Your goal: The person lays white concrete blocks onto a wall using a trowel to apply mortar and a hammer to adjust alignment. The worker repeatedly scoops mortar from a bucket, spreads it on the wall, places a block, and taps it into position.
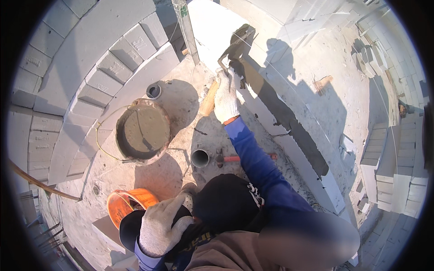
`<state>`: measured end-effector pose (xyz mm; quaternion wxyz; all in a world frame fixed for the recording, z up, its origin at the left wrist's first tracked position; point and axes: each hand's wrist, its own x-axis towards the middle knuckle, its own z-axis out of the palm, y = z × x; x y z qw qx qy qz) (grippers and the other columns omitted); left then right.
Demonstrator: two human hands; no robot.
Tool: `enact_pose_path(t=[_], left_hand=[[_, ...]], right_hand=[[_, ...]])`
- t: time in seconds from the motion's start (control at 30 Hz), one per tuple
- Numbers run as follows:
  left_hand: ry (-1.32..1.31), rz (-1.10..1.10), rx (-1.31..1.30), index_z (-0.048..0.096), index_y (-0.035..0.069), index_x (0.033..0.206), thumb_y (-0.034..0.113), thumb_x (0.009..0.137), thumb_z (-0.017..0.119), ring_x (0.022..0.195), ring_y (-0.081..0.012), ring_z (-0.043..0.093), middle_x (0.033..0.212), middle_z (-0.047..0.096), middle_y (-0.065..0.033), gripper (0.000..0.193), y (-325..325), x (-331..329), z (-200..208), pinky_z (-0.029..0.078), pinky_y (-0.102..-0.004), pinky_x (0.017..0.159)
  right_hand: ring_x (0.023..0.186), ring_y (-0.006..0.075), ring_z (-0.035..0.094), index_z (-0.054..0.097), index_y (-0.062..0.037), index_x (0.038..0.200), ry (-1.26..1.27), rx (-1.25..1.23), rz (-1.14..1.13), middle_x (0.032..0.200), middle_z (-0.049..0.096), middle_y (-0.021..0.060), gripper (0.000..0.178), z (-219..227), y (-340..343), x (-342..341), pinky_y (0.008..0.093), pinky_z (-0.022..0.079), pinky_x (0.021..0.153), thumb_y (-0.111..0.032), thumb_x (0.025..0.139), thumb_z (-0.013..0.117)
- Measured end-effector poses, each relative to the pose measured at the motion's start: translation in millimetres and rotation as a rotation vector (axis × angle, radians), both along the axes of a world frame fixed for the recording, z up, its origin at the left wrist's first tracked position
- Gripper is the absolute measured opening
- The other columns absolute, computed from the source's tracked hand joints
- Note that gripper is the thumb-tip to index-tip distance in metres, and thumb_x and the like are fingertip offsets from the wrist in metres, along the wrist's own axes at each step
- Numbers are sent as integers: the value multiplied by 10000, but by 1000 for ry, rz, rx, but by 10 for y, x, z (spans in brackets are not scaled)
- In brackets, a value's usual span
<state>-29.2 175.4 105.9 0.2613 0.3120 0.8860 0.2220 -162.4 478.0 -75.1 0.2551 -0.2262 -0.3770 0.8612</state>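
My right hand (226, 95), in a white knit glove, is closed round the wooden handle of a trowel (208, 100). Beyond the hand, the trowel's mortar-smeared blade is at the far end of a low wall of white blocks (289, 151). Grey mortar (280, 108) lies in a long strip along the top of this wall. My left hand (162, 227), also gloved, rests on my bent leg with its fingers stretched out and holds nothing. Left of the trowel, a round bucket (167, 122) holds wet grey mortar (141, 131).
White blocks (115, 67) are stacked along the left. Grey pipe ends (200, 158) stick up from the floor beside a red-handled hammer (233, 158). An orange bucket (115, 208) stands near my left leg. An upright metal post (185, 31) and a thin string are by the wall.
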Motion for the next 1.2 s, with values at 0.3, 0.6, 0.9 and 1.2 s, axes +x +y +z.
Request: enact_pose_path(t=[0.3, 0.6, 0.9, 1.2], left_hand=[[13, -4, 22, 694, 17, 1304, 315, 847, 791, 1102, -423, 700, 1193, 741, -213, 554, -40, 10, -20, 538, -487, 977], [57, -57, 57, 668, 1, 1286, 297, 877, 805, 1042, -408, 717, 1170, 734, -205, 523, -36, 16, 3, 562, -468, 884], [50, -160, 201, 613, -43, 1355, 376, 1006, 696, 1041, -389, 717, 1165, 722, -204, 551, -306, -78, -107, 584, -471, 890], [148, -65, 336, 662, 59, 1372, 377, 978, 705, 984, -357, 731, 1114, 747, -216, 508, -324, 43, -603, 587, -441, 878]], right_hand=[[600, 172, 546, 465, -159, 1333, -70, 156, 22, 863, 537, 54, 253, -751, -460, 248, 370, 528, 549, -284, 1120, 521], [744, 223, 582, 385, -148, 1464, -100, -56, 139, 1070, 538, 118, 425, -841, -491, -215, 419, 585, 679, -357, 1116, 509], [967, 252, 622, 497, -178, 1359, -199, -84, -57, 1151, 532, 63, 434, -787, 106, -298, 462, 589, 816, -474, 1053, 580], [779, 300, 685, 583, -16, 1077, -129, 1067, 403, 896, 660, 175, 239, -1076, -459, 530, 426, 547, 742, -235, 984, 612]])
